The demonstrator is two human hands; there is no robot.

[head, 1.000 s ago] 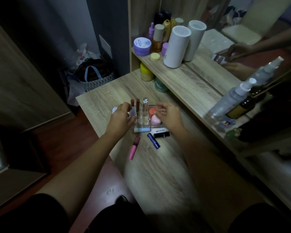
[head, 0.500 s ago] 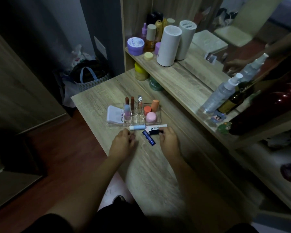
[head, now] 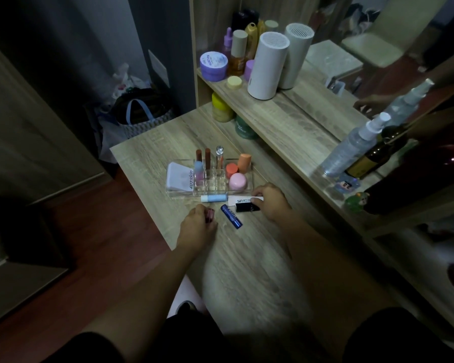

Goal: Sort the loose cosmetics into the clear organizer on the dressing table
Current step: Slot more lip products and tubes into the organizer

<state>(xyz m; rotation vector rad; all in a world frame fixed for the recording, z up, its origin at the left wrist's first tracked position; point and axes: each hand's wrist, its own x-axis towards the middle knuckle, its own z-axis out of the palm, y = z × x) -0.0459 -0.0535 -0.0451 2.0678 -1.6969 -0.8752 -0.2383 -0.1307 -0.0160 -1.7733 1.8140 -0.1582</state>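
Observation:
The clear organizer [head: 173, 193] stands on the dressing table [head: 236, 271], holding a white compact, upright lip tubes, and orange and pink jars. Loose in front of it lie a light blue tube [head: 214, 198], a white tube [head: 240, 200], a dark blue stick [head: 231, 216] and a black lipstick [head: 244, 207]. My left hand [head: 197, 229] is closed around a pink lip tube [head: 209, 215], most of it hidden. My right hand [head: 271, 201] has its fingers on the black lipstick and the white tube's right end.
A raised shelf [head: 294, 127] runs along the right with a white cylinder [head: 267, 65], purple jar [head: 213, 66], bottles and a spray bottle [head: 351, 146]; a mirror stands behind it. Yellow [head: 221, 107] and green [head: 244, 129] jars sit under the shelf. A bag [head: 142, 113] lies on the floor at left.
Both hands came back from the organizer to the loose items in front of it. My left hand closed over the pink tube; my right hand reached the black lipstick.

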